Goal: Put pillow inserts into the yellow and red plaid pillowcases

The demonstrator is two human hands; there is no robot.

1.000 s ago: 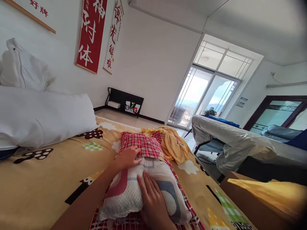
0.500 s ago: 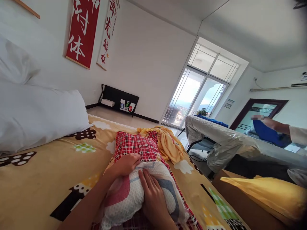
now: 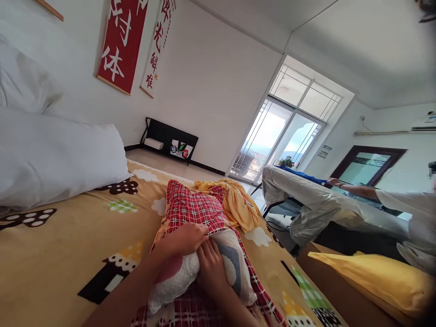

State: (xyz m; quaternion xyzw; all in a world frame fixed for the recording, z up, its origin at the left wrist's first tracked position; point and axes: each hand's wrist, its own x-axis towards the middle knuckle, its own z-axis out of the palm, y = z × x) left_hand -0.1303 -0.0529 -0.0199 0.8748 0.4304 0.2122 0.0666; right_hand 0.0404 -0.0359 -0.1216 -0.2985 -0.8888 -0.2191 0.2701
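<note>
While the bed sheet (image 3: 78, 245) spreads out beneath both hands, the red plaid cover (image 3: 194, 206) runs under and beyond them, pillow (image 3: 179, 274) poking out either side of the right hand (image 3: 211, 263). That one's flat, fingers together, pressing; left hand (image 3: 190, 238) looks curled on the cover's edge. I'd hold that edge up, push evenly.

Daylight comes through the glass door (image 3: 255, 150), its panes glaring nearly white, while the far wall (image 3: 218, 86) sits in soft grey shade. The plastic sheet (image 3: 315, 206) catches pale highlights, and the white pillow (image 3: 61, 159) shows gentle shading. Toward the right edge the picture darkens, the yellow cloth (image 3: 374, 281) blurs, and blocky pixels cover a small patch.
</note>
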